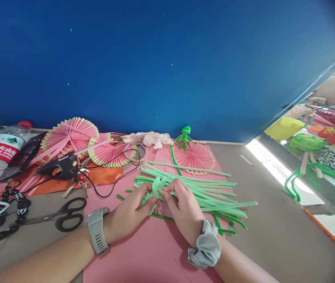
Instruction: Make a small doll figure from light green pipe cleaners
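Near the middle of the head view, a small light green figure of coiled pipe cleaner (156,188) is held between both hands. My left hand (135,205), below a grey watch, pinches its left side. My right hand (182,205), with a grey scrunchie at the wrist, has thumb and fingers closed at its right side. Light green pipe cleaners (214,186) lie in a loose bundle behind and right of my hands, with darker green ones (225,231) below them. All rest on pink paper (144,251). A bright green twisted figure (184,137) stands against the blue panel.
Black scissors (70,214), keys (85,190), a black glue gun (59,167) and a bottle (4,147) are at the left. Pink paper fans (70,135) stand behind. A blue panel (155,67) rises at the back; colourful crafts (309,141) lie beyond its right edge.
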The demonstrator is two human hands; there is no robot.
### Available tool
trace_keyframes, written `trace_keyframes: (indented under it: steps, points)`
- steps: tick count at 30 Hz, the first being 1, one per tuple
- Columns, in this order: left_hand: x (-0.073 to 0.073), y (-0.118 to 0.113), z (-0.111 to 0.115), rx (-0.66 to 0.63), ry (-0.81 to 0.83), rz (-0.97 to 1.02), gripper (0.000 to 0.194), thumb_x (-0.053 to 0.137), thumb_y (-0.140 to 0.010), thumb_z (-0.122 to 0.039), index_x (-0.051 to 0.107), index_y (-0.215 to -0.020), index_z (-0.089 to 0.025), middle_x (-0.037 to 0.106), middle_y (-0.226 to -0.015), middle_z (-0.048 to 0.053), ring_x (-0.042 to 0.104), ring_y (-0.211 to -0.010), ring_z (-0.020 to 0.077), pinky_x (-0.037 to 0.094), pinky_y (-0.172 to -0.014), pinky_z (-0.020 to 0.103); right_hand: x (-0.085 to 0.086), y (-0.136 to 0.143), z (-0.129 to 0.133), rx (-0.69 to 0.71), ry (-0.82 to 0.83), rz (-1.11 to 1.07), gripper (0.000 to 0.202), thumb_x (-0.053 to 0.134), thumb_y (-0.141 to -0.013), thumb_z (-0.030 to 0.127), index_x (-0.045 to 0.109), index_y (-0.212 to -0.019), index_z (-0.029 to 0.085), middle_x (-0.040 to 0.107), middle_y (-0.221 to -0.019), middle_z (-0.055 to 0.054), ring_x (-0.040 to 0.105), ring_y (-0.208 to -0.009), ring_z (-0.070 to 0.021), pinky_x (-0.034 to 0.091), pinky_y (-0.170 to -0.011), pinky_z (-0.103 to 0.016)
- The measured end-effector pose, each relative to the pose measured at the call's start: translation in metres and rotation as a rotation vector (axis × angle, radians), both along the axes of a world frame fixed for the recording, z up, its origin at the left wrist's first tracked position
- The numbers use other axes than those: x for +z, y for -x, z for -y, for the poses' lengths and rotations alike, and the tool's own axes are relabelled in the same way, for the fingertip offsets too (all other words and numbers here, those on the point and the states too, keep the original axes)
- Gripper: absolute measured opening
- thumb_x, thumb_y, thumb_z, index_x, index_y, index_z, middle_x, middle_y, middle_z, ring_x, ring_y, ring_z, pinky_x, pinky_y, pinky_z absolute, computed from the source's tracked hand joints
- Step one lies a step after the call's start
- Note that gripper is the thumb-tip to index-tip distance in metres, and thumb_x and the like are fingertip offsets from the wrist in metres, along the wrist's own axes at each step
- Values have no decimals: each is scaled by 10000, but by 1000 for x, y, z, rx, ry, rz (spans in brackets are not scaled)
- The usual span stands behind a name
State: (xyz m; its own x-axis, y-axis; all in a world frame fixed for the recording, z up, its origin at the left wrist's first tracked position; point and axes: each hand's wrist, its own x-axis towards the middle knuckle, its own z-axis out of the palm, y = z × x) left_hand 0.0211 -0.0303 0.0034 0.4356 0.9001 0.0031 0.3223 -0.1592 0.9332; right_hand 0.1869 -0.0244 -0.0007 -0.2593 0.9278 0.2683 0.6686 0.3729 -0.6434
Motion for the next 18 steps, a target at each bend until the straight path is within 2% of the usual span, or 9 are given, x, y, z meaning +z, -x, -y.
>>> trace_keyframes:
  steps: [9, 16, 18]
  points:
    - [-3, 1, 0, 15, -6, -42, 131, 345, -892, -271, 440, -872, -183, 524, -817, 7, 472, -739, 154, 377, -671, 263, 0, 1, 2, -6, 6, 22, 143, 436, -856, 202, 442, -713, 207, 514, -741, -8, 499, -658, -147, 387, -568, -252]
    - [-6, 1, 1, 18, -14, -52, 158, 343, -894, -304, 409, -802, -194, 445, -724, -27, 406, -648, 127, 354, -604, 237, 2, 2, 1, 39, 1, 19, 149, 433, -854, 177, 420, -709, 211, 497, -716, 1, 494, -649, -147, 386, -578, -252]
    - [-6, 0, 0, 22, -7, -40, 155, 344, -894, -302, 420, -817, -191, 463, -738, -20, 423, -667, 132, 361, -621, 243, 3, 1, 0, 44, 12, 37, 158, 428, -855, 172, 416, -703, 210, 497, -724, 0, 494, -658, -148, 387, -591, -254]
